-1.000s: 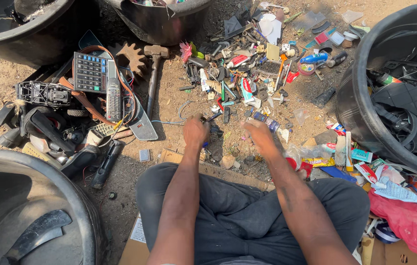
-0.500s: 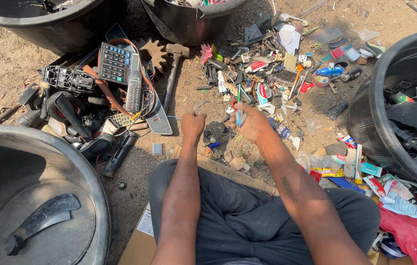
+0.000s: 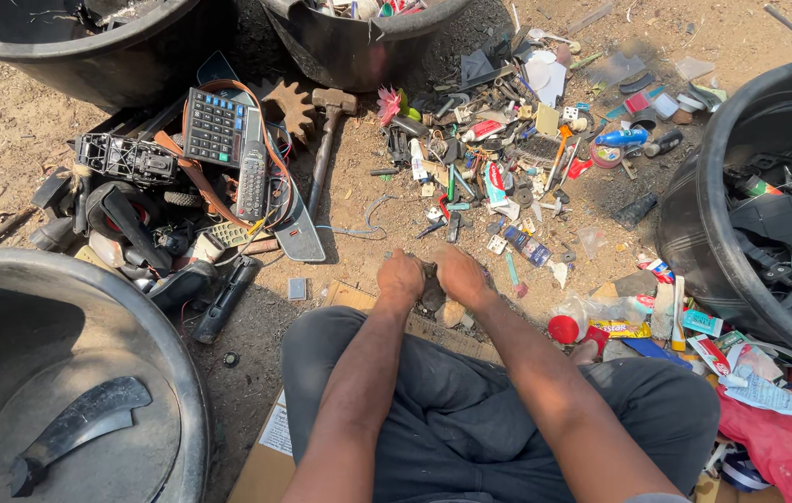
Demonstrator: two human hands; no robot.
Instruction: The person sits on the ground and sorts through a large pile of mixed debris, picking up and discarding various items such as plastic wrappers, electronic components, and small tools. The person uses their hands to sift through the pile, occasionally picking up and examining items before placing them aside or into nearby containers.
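Observation:
I sit on the ground with both arms stretched out in front of my knees. My left hand (image 3: 400,278) and my right hand (image 3: 460,277) are pressed together around a small dark piece of scrap (image 3: 431,292), each gripping one side of it. Most of that piece is hidden by my fingers. Just beyond my hands lies a scatter of small plastic and metal scraps (image 3: 508,177). A flat piece of cardboard (image 3: 351,296) lies under my hands.
A hammer (image 3: 325,140) lies on the dirt ahead, next to a rusty gear (image 3: 288,105). A calculator (image 3: 215,126), a remote and dark electronic parts are piled at left. Black tubs stand at lower left (image 3: 186,373), upper left, top middle and right (image 3: 694,251).
My right hand has come back from the scrap scatter to join my left hand. Both now close on the dark piece near my knees. The view has shifted slightly.

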